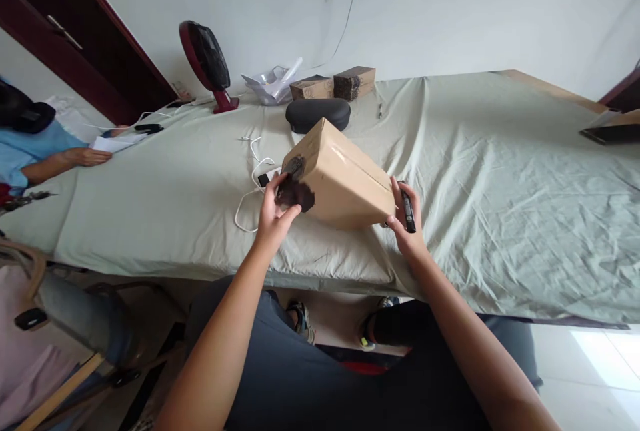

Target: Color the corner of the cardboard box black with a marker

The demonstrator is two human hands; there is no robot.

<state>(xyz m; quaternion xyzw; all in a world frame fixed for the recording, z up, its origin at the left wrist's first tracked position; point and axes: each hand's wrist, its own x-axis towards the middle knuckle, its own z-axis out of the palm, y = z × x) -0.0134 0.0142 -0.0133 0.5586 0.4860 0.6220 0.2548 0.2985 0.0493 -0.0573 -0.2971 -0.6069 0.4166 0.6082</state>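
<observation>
A brown cardboard box (350, 181) is held tilted over the cloth-covered table, one corner pointing up. My left hand (277, 207) grips its left end, where a patch of black scribble or paint (300, 196) covers the cardboard. At the right end, my right hand (407, 224) presses against the box with thumb and fingers. A black marker (408, 209) is also tucked in that right hand, standing roughly upright between the fingers and palm. Just behind the left hand lies a white cable (257, 164) with a small white and black block (266, 178).
Behind the box sit a black case (318, 115), two small cardboard boxes (355, 83), a clear plastic bag (273, 83) and a red fan (206, 61). At left, a person in blue rests a hand (89, 156) beside papers. A dark flat object (613, 134) lies far right.
</observation>
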